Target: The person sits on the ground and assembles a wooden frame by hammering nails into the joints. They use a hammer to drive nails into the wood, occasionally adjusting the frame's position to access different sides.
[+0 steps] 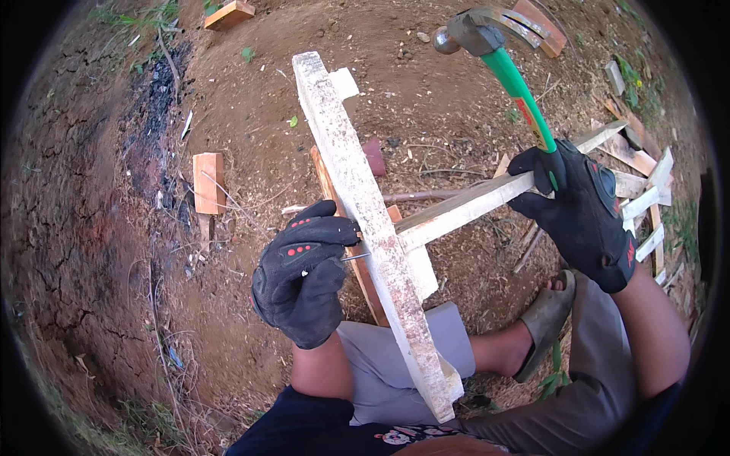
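My left hand, in a black glove with red dots, pinches a thin nail against the left side of a long whitish wooden plank that runs from my lap away from me. My right hand, also gloved in black, grips the green handle of a claw hammer, its steel head raised above and to the right of the plank. A second pale plank meets the long one at a right angle and reaches toward my right hand.
Bare brown soil lies all around. A small wood block rests on the left, another block at the top. Several wood offcuts pile up at the right. My sandalled foot sits below the right hand.
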